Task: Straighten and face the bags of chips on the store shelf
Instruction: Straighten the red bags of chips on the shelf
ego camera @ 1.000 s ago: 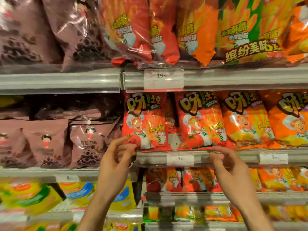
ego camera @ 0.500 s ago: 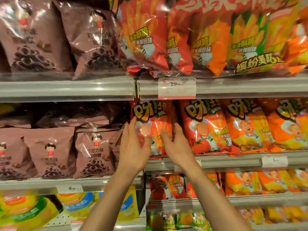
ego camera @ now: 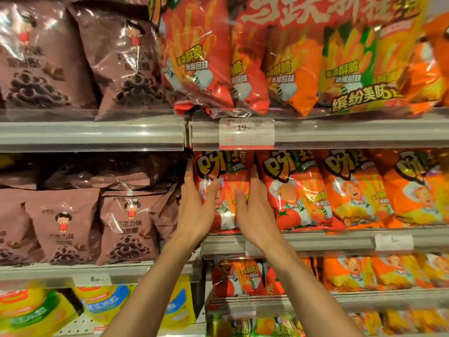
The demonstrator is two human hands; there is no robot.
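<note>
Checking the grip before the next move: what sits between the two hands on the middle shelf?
In the head view, one red chip bag stands upright between the left hand and right hand, both touching its sides.

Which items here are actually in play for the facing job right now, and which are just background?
In play:
left hand
right hand
red chip bag held between them
neighbouring tomato chip bag

Background:
brown chocolate ring bags
yellow bags
price tag
</note>
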